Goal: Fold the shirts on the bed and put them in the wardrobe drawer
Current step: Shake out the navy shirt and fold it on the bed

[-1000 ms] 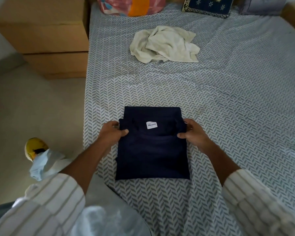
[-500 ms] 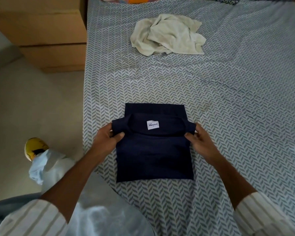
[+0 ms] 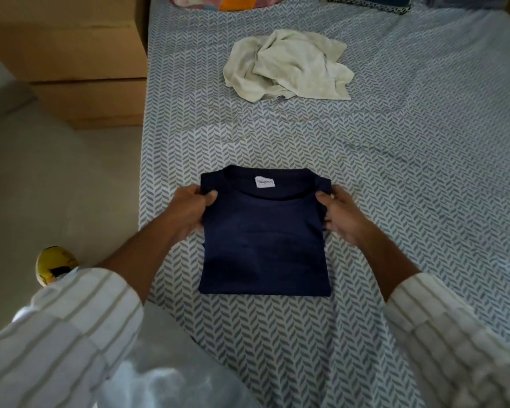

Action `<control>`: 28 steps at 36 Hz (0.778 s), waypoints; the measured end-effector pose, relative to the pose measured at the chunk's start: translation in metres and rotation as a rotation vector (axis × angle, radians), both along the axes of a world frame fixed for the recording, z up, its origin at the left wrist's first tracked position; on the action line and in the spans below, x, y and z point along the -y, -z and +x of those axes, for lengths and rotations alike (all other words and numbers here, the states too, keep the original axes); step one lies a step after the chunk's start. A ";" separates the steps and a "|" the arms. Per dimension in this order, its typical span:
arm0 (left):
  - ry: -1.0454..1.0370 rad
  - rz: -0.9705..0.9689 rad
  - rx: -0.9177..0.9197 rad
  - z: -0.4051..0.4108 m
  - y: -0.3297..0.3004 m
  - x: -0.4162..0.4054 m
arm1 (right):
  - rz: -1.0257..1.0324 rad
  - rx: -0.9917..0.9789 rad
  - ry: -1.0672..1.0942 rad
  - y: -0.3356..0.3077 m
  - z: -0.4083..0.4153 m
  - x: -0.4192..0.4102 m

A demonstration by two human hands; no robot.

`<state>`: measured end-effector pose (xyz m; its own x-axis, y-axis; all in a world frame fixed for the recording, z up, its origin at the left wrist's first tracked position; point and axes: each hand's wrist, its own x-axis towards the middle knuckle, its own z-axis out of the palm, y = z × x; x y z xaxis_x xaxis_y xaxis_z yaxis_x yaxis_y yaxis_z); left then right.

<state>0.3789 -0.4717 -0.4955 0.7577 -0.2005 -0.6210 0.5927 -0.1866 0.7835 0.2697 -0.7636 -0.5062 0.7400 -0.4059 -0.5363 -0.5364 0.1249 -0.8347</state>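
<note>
Both hands, left hand (image 3: 190,208) and right hand (image 3: 340,214), are pinching the navy shirt (image 3: 265,237) collar edge, now carried forward toward the cream shirt (image 3: 287,66), finishing its fold

left hand (image 3: 192,208): thumb on top, fingers curled under, pinching the left far corner of the folded navy-blue cotton shirt (image 3: 264,242) | right hand (image 3: 340,214): thumb on top, pinching the right far corner | both forearms bare, reaching forward, striped white sleeves pushed up
</note>
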 end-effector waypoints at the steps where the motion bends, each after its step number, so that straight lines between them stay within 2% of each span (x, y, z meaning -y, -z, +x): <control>1: 0.021 0.045 -0.026 -0.001 0.003 -0.002 | -0.046 -0.054 0.003 0.006 0.003 0.001; 5: -0.039 0.169 -0.020 -0.008 0.019 -0.010 | -0.208 -0.145 -0.007 0.020 0.009 0.004; 8: -0.011 0.303 0.049 -0.011 0.028 -0.015 | -0.510 -0.171 -0.038 0.017 0.005 0.002; 10: 0.026 0.397 0.104 -0.013 0.030 -0.014 | -0.597 -0.160 0.006 0.018 -0.002 0.001; 12: 0.067 0.467 0.156 -0.014 0.029 -0.010 | -0.575 -0.187 0.029 0.020 -0.009 -0.001; 14: 0.111 0.480 0.116 -0.015 0.027 -0.004 | -0.506 -0.220 -0.008 0.020 -0.011 -0.009; 19: 0.180 0.361 0.009 -0.017 0.026 0.004 | -0.308 -0.195 -0.030 0.014 -0.010 -0.024; 25: 0.198 0.343 0.125 -0.030 0.021 -0.008 | -0.285 -0.149 -0.043 0.013 -0.016 -0.022; 28: 0.243 0.346 0.063 -0.038 0.015 -0.013 | -0.295 -0.158 -0.052 0.014 -0.023 -0.022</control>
